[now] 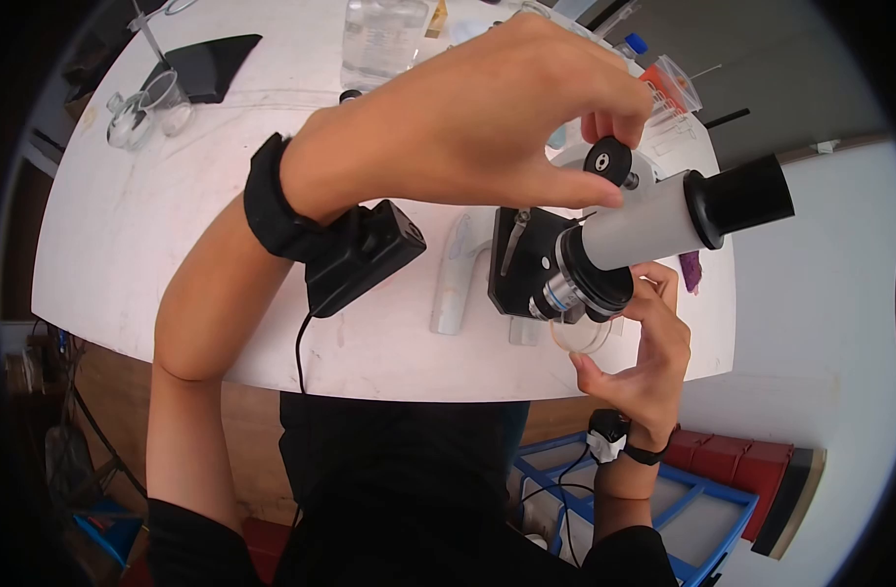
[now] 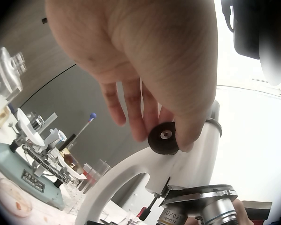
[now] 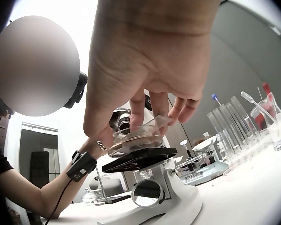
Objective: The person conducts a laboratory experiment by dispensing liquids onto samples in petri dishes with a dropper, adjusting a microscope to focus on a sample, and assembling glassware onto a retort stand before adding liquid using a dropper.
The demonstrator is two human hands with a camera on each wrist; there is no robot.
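Observation:
A white microscope (image 1: pixel 648 220) with a black eyepiece stands tilted toward the person, its objective lenses (image 2: pixel 218 213) over a black stage (image 3: pixel 140 160). My left hand (image 1: pixel 497 122) reaches across to the microscope's far side and pinches the round black focus knob (image 2: pixel 163 138) between thumb and fingers. Down at the stage, my right hand (image 1: pixel 653 357) holds a clear petri dish (image 3: pixel 133 146), thumb on one side and fingers on the other. A thin clear plate (image 3: pixel 155 123) slants over the dish by the fingers. Under the stage is a round mirror (image 3: pixel 147 193).
A pale green balance (image 2: pixel 28 180) stands beyond the microscope, near test tubes (image 3: pixel 229 126) and a beaker (image 3: pixel 277 126) with droppers. At the back are a clear bottle (image 1: pixel 381 49), a plastic cup (image 1: pixel 166 98) and a black stand base (image 1: pixel 208 68). The table's front edge is close.

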